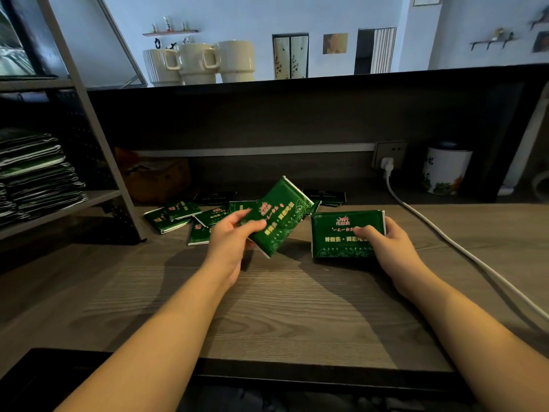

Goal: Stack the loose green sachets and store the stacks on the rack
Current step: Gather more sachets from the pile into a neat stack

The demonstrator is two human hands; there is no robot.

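Wide wooden counter (267,307) fills the view, with the metal rack (98,144) standing at its left end, and that rack's shelf already carries tall piles of stored sachets (35,173), cut off by the frame edge so their count is anyone's guess. Toward the back of the counter lies the scatter of loose green sachets (178,215), overlapping one another, some half-hidden behind the left hand.

Now the action: the left hand (228,245) has thumb and fingers clamped on a lifted sachet (279,215), held clear of the wood and tilted, its long axis running from lower left up to the right. The right hand (389,248) is closed on the growing stack (346,234), thumb pressed on the printed top face, fingers wrapped round its right edge; the stack sits flat on the counter with its printed text reading level across.

Here is the key relation: the stack lies just to the right of the lifted sachet, the two nearly touching at the corners. So the left hand is the one to carry it over, and it looks as though the sachet needs a turn to square up with the stack before landing.

How many sachets are in that stack I cannot tell; its edges are dark. A white power cable (445,239) trails past on the right, well clear.
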